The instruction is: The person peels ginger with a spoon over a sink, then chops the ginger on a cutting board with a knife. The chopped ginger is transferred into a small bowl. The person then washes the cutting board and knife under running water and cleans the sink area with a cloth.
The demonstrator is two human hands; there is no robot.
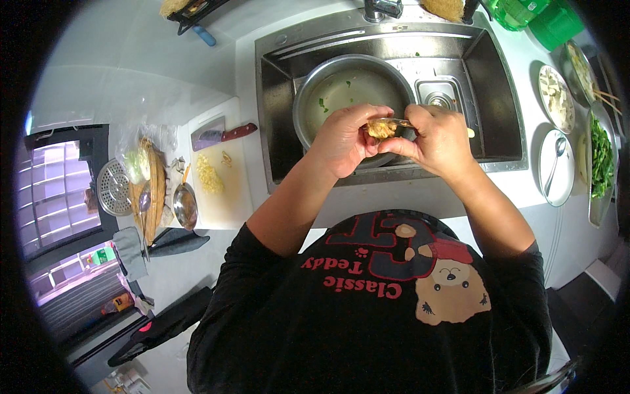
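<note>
Over the right side of a round metal basin [354,59] of cloudy water, my left hand [347,138] holds a knobbly yellow-brown piece, perhaps ginger root [381,129]. My right hand [438,138] grips a tool whose metal part [391,120] lies along the top of the piece; a pale yellow-green handle end [471,133] shows beyond that hand. The tool's exact kind cannot be told. Both thumbs are close to the piece. Bits of green leaf float in the basin, which stands in a steel sink [492,103].
Left of the sink, a cutting board [231,197] bears a cleaver [211,138] and chopped pale pieces [209,175]. On the right are a bowl of white cubes [556,98], a plate [551,182] with a spoon [556,157], and a dish of greens [601,157]. The faucet [384,9] is behind the basin.
</note>
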